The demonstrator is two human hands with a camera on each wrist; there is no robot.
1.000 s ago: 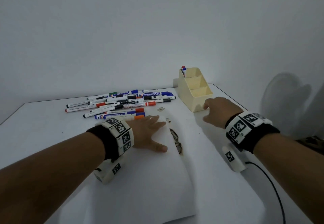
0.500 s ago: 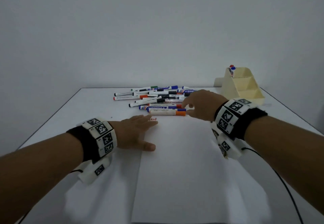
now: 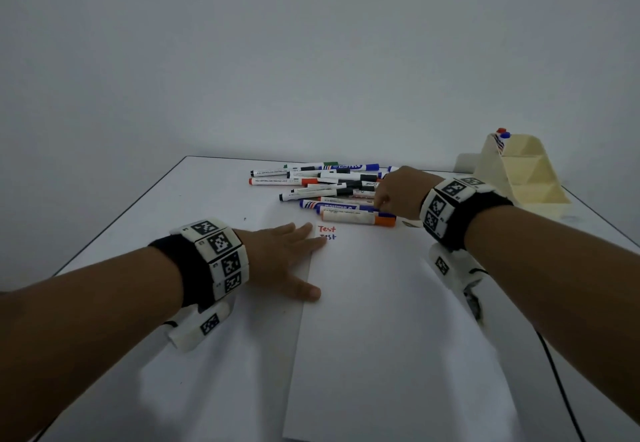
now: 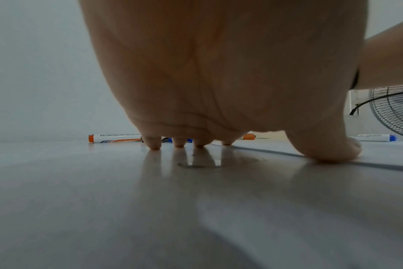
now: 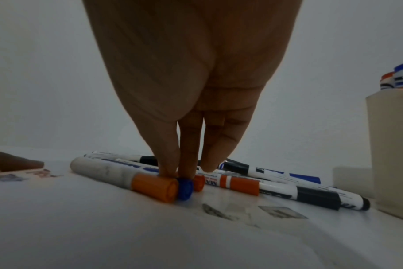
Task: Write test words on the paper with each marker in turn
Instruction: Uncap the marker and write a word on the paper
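A white paper sheet (image 3: 381, 337) lies on the table with "Test" (image 3: 327, 229) written in red and again in blue below it. My left hand (image 3: 277, 254) lies flat on the sheet's left edge, fingers straight (image 4: 154, 143). Beyond the sheet is a pile of several markers (image 3: 329, 182). My right hand (image 3: 398, 192) reaches down into the pile's near right end. Its thumb and index fingertip (image 5: 189, 171) pinch a blue-capped marker (image 5: 185, 188) that lies between a grey marker with an orange cap (image 5: 127, 176) and an orange-banded one (image 5: 232, 182).
A cream tiered holder (image 3: 519, 175) stands at the back right with two markers (image 3: 501, 133) in its top pocket. A black cable (image 3: 561, 389) runs along the table's right side. A fan (image 4: 393, 112) stands off the table.
My right hand moved left from the holder to the marker pile and came down on the blue-capped marker. My left hand stayed flat on the paper. The head view swung left.
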